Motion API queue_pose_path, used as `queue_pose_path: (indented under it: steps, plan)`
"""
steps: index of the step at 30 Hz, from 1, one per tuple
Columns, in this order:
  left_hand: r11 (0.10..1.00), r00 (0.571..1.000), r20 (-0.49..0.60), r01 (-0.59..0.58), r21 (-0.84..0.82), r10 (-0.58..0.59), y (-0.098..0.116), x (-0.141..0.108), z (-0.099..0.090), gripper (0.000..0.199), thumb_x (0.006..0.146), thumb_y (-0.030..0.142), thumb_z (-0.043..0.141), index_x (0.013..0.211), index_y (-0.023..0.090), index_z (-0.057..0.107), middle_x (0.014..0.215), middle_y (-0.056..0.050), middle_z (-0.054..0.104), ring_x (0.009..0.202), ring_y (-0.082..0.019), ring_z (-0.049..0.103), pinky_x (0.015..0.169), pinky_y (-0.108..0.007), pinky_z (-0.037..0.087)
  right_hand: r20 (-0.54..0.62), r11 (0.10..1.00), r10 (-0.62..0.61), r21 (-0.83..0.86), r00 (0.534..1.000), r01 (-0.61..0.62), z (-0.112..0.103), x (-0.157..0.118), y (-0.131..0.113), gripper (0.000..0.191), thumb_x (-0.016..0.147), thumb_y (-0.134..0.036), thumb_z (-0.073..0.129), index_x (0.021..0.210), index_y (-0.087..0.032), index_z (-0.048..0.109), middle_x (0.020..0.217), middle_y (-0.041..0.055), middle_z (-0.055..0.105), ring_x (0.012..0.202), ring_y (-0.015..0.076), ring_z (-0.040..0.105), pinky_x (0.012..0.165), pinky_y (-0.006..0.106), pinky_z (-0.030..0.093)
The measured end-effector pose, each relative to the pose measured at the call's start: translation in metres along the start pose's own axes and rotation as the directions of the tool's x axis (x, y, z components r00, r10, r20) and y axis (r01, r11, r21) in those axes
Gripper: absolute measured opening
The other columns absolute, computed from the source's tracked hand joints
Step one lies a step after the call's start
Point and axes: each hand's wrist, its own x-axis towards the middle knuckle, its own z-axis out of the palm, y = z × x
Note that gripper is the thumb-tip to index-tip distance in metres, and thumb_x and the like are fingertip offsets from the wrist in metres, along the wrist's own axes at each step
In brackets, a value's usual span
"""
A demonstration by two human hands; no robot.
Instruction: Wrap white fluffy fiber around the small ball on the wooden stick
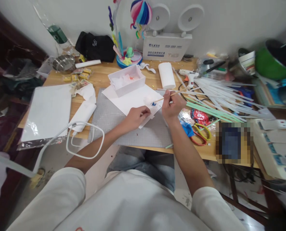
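Observation:
My right hand [172, 104] is closed around a thin wooden stick [160, 100] that slants down to the left. At the stick's lower end is a small dark-blue bit [154, 103], just above a white sheet of paper [123, 101]; whether it touches the paper I cannot tell. My left hand [138, 116] rests by the sheet's near edge, thumb and fingers pinched together. What they hold, if anything, is too small to make out. A narrow white strip [145, 122] lies right under these fingers. The sheet lies on a grey cutting mat [104, 112].
Behind the sheet stands an open white box [127, 86] with scraps inside. To the right are a white roll [167, 75], a glue gun [191, 77], many translucent sticks [225, 93] and scissors [201, 134]. A white cable [102, 141] loops over my left forearm.

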Motion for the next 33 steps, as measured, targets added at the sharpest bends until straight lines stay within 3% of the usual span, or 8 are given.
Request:
queue_pose_path:
  steps: [7,13,21,25,33]
  plan:
    - [0.999,0.997,-0.050,-0.051,-0.014,0.050,-0.005,0.026,0.014,0.012,0.090,0.018,0.063,0.090,0.018,0.075,0.090,-0.003,0.078,0.081,-0.016,0.071,0.080,-0.029,0.056,-0.002,1.000,0.022,-0.010,1.000,-0.022,0.002,0.000,0.001,0.051,0.103,-0.049,0.034,0.061,-0.023,0.044,0.056,-0.0007,0.046,0.056,0.0128,0.044,0.061,0.031,0.031]
    - [0.978,0.984,-0.089,-0.139,0.155,0.154,-0.019,0.048,0.017,0.016,0.089,0.014,0.061,0.095,0.019,0.075,0.089,-0.004,0.076,0.080,-0.016,0.067,0.078,-0.029,0.053,0.000,0.999,0.030,-0.023,1.000,-0.030,0.002,0.001,0.004,0.051,0.103,-0.049,0.034,0.062,-0.023,0.048,0.055,-0.0011,0.047,0.055,0.0121,0.045,0.060,0.030,0.031]
    - [0.979,0.974,-0.145,-0.157,0.130,0.175,-0.026,0.049,0.014,0.017,0.086,0.010,0.057,0.091,0.018,0.072,0.085,-0.002,0.073,0.077,-0.014,0.063,0.073,-0.027,0.048,-0.007,1.000,-0.015,-0.007,1.000,0.015,-0.002,-0.001,0.001,0.055,0.104,-0.051,0.032,0.062,-0.022,0.052,0.054,-0.0003,0.051,0.054,0.0116,0.048,0.059,0.030,0.033]
    - [0.987,0.973,-0.175,-0.136,0.087,0.150,-0.026,0.049,0.013,0.016,0.086,0.010,0.058,0.091,0.018,0.071,0.085,-0.002,0.073,0.075,-0.014,0.064,0.071,-0.027,0.048,0.044,0.998,-0.056,0.015,0.997,0.056,-0.001,-0.002,-0.001,0.053,0.103,-0.048,0.035,0.061,-0.022,0.051,0.052,-0.0007,0.049,0.052,0.0112,0.046,0.058,0.030,0.032]
    - [0.986,0.970,-0.186,-0.138,0.094,0.153,-0.025,0.051,0.013,0.021,0.085,0.009,0.060,0.097,0.019,0.074,0.096,-0.004,0.076,0.080,-0.014,0.066,0.076,-0.027,0.052,0.042,1.000,0.009,-0.019,0.999,-0.008,-0.002,0.001,0.004,0.049,0.103,-0.047,0.036,0.063,-0.022,0.051,0.056,-0.0006,0.049,0.055,0.0121,0.046,0.061,0.031,0.031]
